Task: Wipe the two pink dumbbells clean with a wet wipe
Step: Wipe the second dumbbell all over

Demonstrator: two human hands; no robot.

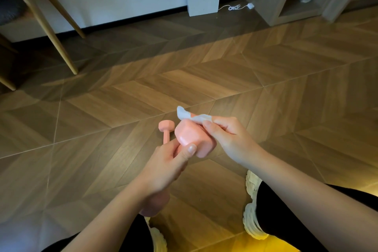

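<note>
Wiping, item one: held dumbbell [189,139], raised above floor [204,77], handle clasped in left grip [167,163]. Right grip [227,137] pinches wet wipe [183,113] against its head. Advice: rotate, cover every facet. Second dumbbell [166,128]: on floor, just beyond.

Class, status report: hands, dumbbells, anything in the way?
Left hand grips pink dumbbell. Right hand pinches wet wipe against its head. Second dumbbell on floor beyond; nothing blocking.
</note>
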